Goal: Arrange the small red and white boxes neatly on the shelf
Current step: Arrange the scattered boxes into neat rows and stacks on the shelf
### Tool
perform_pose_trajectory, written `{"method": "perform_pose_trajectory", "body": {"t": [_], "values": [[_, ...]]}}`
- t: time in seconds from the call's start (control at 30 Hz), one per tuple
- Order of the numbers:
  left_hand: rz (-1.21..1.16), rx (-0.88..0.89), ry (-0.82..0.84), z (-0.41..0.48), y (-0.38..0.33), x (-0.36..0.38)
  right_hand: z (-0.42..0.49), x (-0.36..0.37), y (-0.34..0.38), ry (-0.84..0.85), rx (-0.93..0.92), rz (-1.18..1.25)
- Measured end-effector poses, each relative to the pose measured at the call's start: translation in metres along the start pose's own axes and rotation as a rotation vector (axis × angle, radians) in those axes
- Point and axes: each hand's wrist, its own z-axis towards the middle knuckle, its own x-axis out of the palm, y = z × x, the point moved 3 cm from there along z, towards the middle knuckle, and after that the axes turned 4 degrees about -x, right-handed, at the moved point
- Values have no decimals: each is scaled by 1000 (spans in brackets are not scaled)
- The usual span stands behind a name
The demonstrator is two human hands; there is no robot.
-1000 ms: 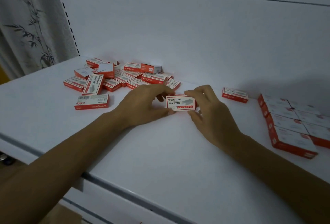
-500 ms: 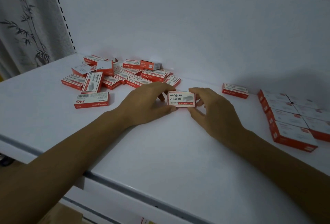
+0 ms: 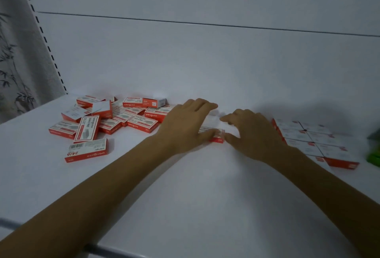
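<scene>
At the far left hangs a pale curtain (image 3: 14, 68) printed with dark bamboo, and beside it runs the slotted upright (image 3: 42, 37) of a white shelf (image 3: 185, 206). On the left part of the shelf lies a loose heap of red and white boxes (image 3: 123, 116), tipped and overlapping at all angles. One lone box (image 3: 87, 150) lies flat just in front of the heap, apart from it. The left hand (image 3: 185, 126) reaches in past the heap's right edge, palm down, fingers fairly straight and stretched toward the back wall. Its thumb lies on the near edge of a single box (image 3: 216, 136). That box lies flat on the shelf between the two hands, mostly hidden and blurred - only a red corner and a strip of white top show. The right hand (image 3: 254, 134) sits just beside it, spread wide, with the thumb tip against the box's right end and the loosely bent fingers held above the shelf. Further right, a neat block of boxes (image 3: 314, 140) lies in touching rows, white tops up. A green thing (image 3: 375, 155) - too cut off to identify - shows at the right edge.
</scene>
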Motion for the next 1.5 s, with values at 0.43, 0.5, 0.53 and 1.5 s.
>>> {"method": "perform_pose_trajectory", "body": {"t": [0.43, 0.5, 0.53, 1.5], "values": [[-115, -19, 95, -5, 20, 31, 4, 26, 7, 105, -14, -164], [-111, -13, 109, -5, 22, 33, 5, 33, -1, 113, 30, -182], [-111, -14, 109, -6, 22, 34, 6, 36, -5, 109, 52, -187], [-42, -94, 142, -12, 13, 11, 35, 10, -6, 73, 63, 75]]}}
